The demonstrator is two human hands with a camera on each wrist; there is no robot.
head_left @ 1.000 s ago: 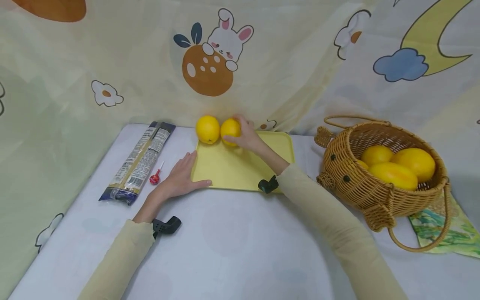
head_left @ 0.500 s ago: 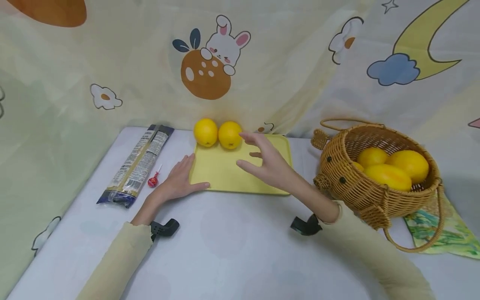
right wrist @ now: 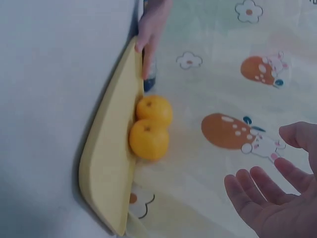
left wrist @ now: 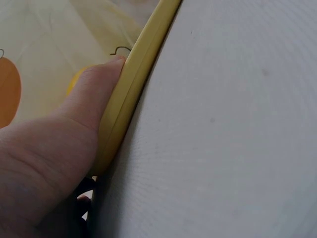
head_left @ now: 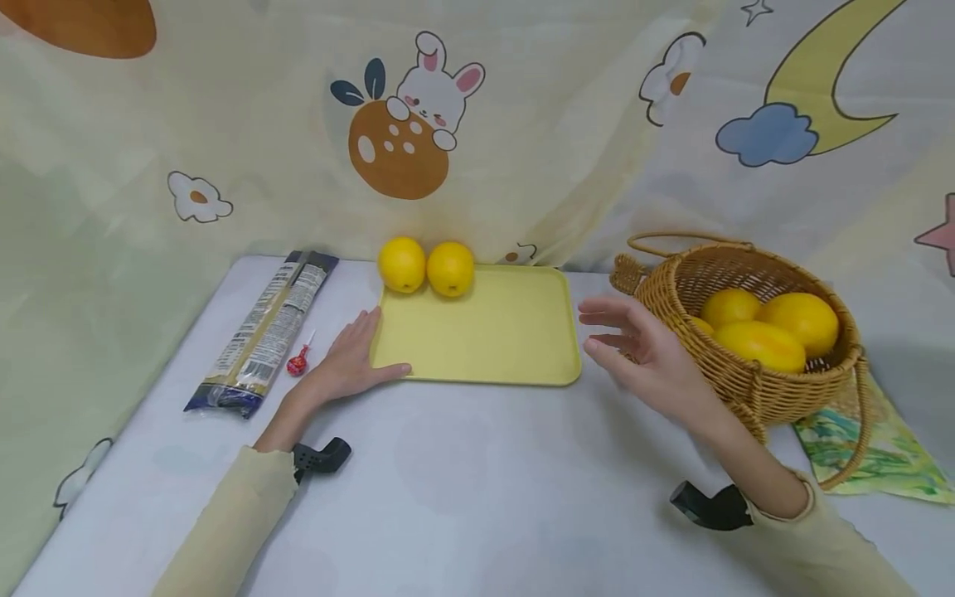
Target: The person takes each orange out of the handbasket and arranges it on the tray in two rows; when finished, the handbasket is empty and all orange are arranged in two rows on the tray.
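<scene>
In the head view, two oranges (head_left: pixel 451 269) sit side by side at the far left corner of a yellow tray (head_left: pixel 485 332). My left hand (head_left: pixel 349 358) rests at the tray's near left corner, fingers straight along the left side and thumb on the front rim. The left wrist view shows that thumb (left wrist: pixel 94 94) against the tray's edge. With nothing in its grasp, my right hand (head_left: pixel 652 361) hovers between the tray and a wicker basket (head_left: pixel 716 348), fingers loosely bent. Several yellow fruits (head_left: pixel 761 344) lie inside the basket; some are partly hidden.
Left of the tray lies a long plastic-wrapped packet (head_left: pixel 261 336), with a red lollipop (head_left: pixel 298 363) beside it. A green patterned cloth (head_left: pixel 869 448) is partly under the basket at the right. A printed curtain (head_left: pixel 537 124) hangs right behind the table.
My right hand has let go of the right-hand orange and drawn back to the right, up to the basket. The orange stays on the tray. My left hand keeps its place.
</scene>
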